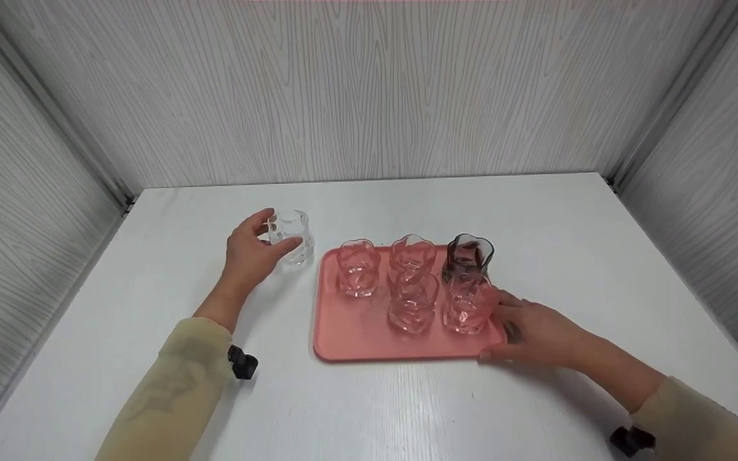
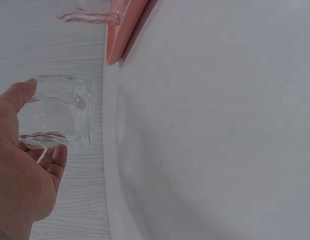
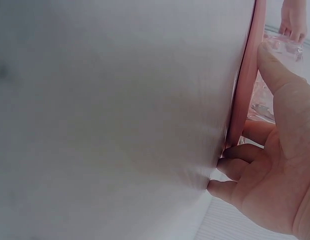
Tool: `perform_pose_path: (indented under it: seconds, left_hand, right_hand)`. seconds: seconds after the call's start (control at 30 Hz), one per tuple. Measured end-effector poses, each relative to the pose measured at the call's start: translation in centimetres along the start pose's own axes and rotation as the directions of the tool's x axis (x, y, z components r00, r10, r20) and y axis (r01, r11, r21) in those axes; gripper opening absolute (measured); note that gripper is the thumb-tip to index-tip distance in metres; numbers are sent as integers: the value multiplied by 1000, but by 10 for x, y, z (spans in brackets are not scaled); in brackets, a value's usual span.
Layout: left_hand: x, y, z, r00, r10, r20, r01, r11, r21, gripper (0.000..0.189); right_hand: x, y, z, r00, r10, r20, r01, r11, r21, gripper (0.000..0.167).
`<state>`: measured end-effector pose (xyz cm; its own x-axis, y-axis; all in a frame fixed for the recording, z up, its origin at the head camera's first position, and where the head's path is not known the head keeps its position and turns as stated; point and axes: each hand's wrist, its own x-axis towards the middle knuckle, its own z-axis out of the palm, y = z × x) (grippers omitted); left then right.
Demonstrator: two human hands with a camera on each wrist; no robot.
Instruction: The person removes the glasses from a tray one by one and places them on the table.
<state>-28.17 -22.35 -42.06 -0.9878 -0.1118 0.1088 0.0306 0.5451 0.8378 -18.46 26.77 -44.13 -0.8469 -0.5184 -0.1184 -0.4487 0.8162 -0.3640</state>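
My left hand [image 1: 250,253] holds a clear, wavy-sided drinking glass [image 1: 291,240] left of the tray, thumb on the near side and fingers round the far side. The glass is upright, its base close over the table. In the left wrist view the same glass [image 2: 57,112] sits between thumb and fingers. My right hand [image 1: 539,333] grips the pink tray [image 1: 356,342] at its near right corner, thumb at the front edge and fingers along the right side. On the tray stand several pinkish see-through glasses [image 1: 358,272] and a dark grey glass [image 1: 469,250] at the back right.
The tray lies on a white table [image 1: 407,410]. Pale wood-grain panels [image 1: 369,89] stand behind the table and at both sides. A small black device [image 1: 242,363] is worn at the left wrist, another [image 1: 631,440] at the right.
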Motion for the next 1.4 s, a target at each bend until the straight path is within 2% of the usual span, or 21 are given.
perform_pose_path:
  seconds: [0.2,0.4,0.57,0.93,1.17,1.4]
  left_hand:
    - [9,-4,10,1000,-6,-4,6,1000,-11,81]
    - [14,-8,17,999,-42,-14,41,999,-25,81]
    - [17,-12,22,999,-42,-20,41,998,-39,81]
    - [21,-13,26,999,-35,-24,34,999,-36,81]
    - [23,-16,26,1000,-5,-17,4,999,-53,80]
    - [20,-12,24,1000,-10,7,10,1000,21,87]
  right_hand:
    - [1,1,1,1000,24,20,-24,1000,-9,95]
    - [2,1,1,1000,8,9,-8,1000,-13,90]
    - [1,2,1,1000,0,2,0,1000,-12,90]
    - [1,1,1,1000,-17,-8,17,1000,-18,88]
    - [0,1,1,1000,-8,-5,8,1000,-14,95]
    - [0,1,1,1000,5,6,-5,1000,-18,95]
